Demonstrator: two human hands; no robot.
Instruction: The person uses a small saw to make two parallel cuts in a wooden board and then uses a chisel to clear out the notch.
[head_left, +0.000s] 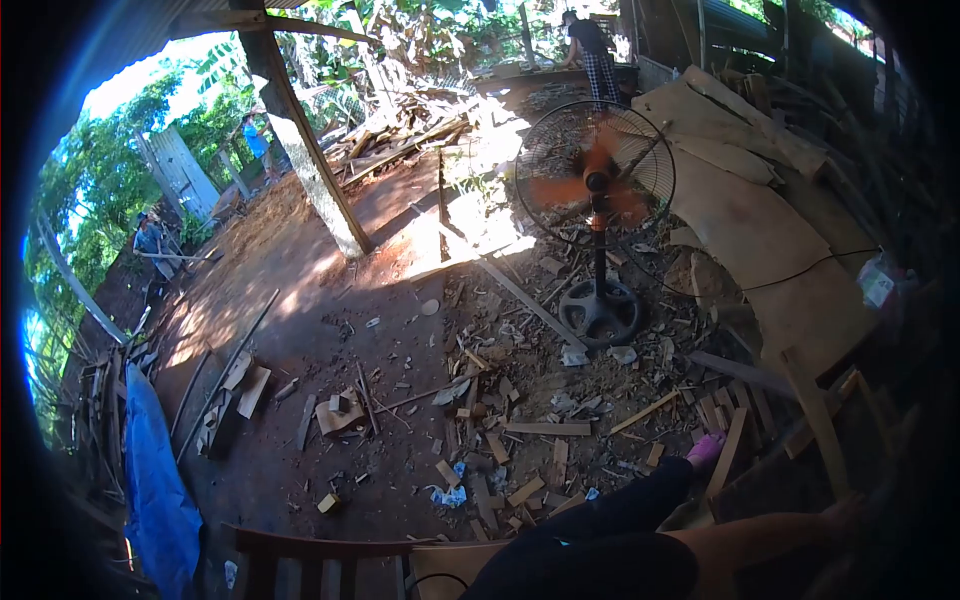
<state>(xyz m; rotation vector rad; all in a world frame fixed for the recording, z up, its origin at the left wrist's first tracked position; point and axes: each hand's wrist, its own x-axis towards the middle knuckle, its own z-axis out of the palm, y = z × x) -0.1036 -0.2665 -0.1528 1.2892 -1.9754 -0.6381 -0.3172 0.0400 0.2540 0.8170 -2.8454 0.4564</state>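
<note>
My right forearm stretches across the lower right of the head view, and my right hand (848,508) lies in deep shadow at its end. Close to that hand is the lower end of a wooden strip (818,425), though I cannot make out whether they touch. The fingers are too dark to read. My left hand is out of view. Below me are my dark-trousered leg (610,510) and a foot in pink footwear (706,452), among wood offcuts (548,429). A slatted wooden piece (320,548) stands at the bottom edge.
A pedestal fan (600,270) stands ahead, its cord running right over large brown sheets (765,250). A leaning post (310,150) and a blue tarp (160,490) are leftward. One person (590,50) works at the back; two others (256,140) are at far left.
</note>
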